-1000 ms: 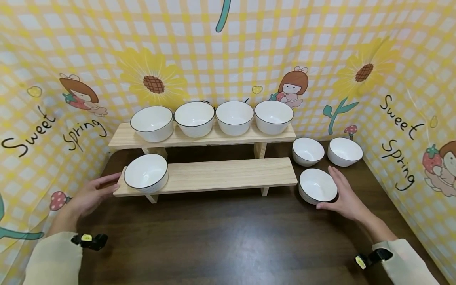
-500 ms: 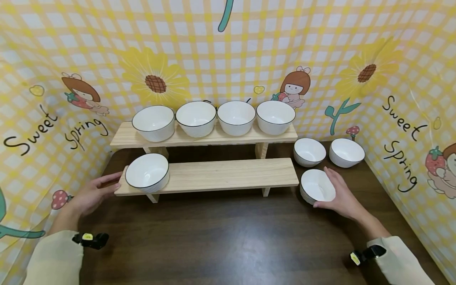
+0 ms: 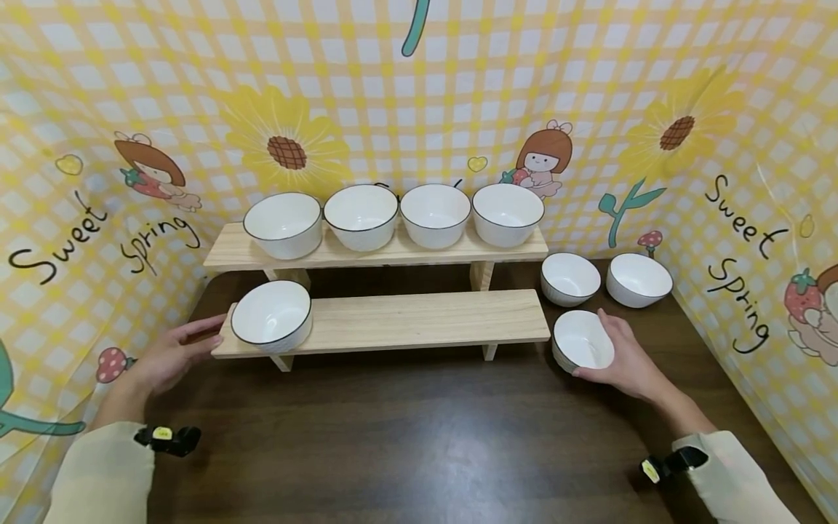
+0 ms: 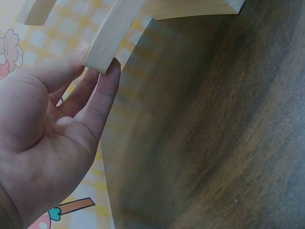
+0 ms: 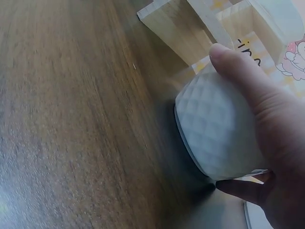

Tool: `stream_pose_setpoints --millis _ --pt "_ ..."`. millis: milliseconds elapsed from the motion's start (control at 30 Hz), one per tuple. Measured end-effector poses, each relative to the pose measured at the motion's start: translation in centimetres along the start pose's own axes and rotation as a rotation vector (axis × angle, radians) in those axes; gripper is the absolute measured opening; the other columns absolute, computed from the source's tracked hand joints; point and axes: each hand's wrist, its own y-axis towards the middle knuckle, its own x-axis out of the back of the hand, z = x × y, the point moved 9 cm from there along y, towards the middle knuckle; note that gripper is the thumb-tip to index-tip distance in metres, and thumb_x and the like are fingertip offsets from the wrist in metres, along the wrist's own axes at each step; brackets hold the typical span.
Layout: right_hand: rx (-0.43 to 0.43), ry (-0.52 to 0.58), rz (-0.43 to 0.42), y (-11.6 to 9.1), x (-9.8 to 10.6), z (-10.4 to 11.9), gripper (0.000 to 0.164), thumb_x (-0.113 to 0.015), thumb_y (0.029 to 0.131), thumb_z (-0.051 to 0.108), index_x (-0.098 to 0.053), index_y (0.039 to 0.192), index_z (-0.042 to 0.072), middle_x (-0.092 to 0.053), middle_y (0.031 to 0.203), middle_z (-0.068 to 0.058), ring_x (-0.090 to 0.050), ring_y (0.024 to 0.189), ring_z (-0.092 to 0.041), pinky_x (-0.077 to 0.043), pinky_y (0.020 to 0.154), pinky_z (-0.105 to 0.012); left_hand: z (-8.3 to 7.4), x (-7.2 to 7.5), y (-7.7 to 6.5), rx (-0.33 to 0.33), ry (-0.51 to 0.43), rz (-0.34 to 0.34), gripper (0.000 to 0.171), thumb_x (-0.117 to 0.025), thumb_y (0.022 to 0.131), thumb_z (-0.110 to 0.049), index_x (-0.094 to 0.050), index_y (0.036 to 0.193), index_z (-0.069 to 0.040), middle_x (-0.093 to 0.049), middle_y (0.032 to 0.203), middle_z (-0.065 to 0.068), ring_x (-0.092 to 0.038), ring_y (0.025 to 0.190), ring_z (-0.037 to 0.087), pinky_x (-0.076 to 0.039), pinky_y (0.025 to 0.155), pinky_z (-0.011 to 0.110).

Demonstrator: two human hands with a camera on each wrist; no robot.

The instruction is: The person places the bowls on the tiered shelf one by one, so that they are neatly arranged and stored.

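My right hand (image 3: 631, 360) grips a small white bowl (image 3: 581, 340) at the right end of the lower shelf, thumb on the near side and fingers at the far side. In the right wrist view the diamond-patterned wall of this bowl (image 5: 217, 121) shows just above the table. My left hand (image 3: 172, 356) pinches the left end of the lower wooden shelf (image 3: 419, 320); in the left wrist view thumb and fingertips lie either side of the board end (image 4: 102, 55). Beside that hand, a larger dark-rimmed white bowl (image 3: 271, 316) sits on the lower shelf.
Several dark-rimmed white bowls (image 3: 435, 216) line the raised back shelf (image 3: 225, 247). Two more small bowls, one nearer the shelf (image 3: 569, 279) and one at the far right (image 3: 639, 280), stand on the brown table (image 3: 393, 437). A yellow checked cloth (image 3: 406, 94) surrounds three sides.
My right hand has shifted slightly left and closed further round the small bowl, covering more of its right rim. My left hand stays at the shelf end; the view shifts slightly.
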Motion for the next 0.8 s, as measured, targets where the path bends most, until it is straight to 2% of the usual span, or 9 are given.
stream_pose_setpoints --millis 467,800 --pt "-0.023 -0.050 0.018 0.0 0.3 0.1 0.123 -0.095 0.068 0.035 -0.023 0.153 -0.016 -0.029 0.148 -0.036 -0.039 0.129 -0.052 -0.038 0.100 -0.066 -0.1 0.0 0.0 0.004 -0.001 0.007 0.077 -0.060 0.103 -0.040 -0.025 0.161 -0.003 -0.023 0.160 0.032 -0.059 0.102 -0.007 -0.052 0.090 0.020" --pt "0.011 -0.073 -0.025 -0.7 1.4 0.8 0.119 -0.095 0.066 0.031 -0.027 0.151 -0.017 -0.033 0.144 -0.034 -0.044 0.122 -0.052 -0.041 0.093 -0.065 -0.3 0.1 -0.1 -0.001 -0.021 0.005 0.074 -0.061 0.103 -0.037 -0.028 0.160 -0.004 -0.022 0.160 0.033 -0.060 0.102 -0.006 -0.053 0.089 0.020"
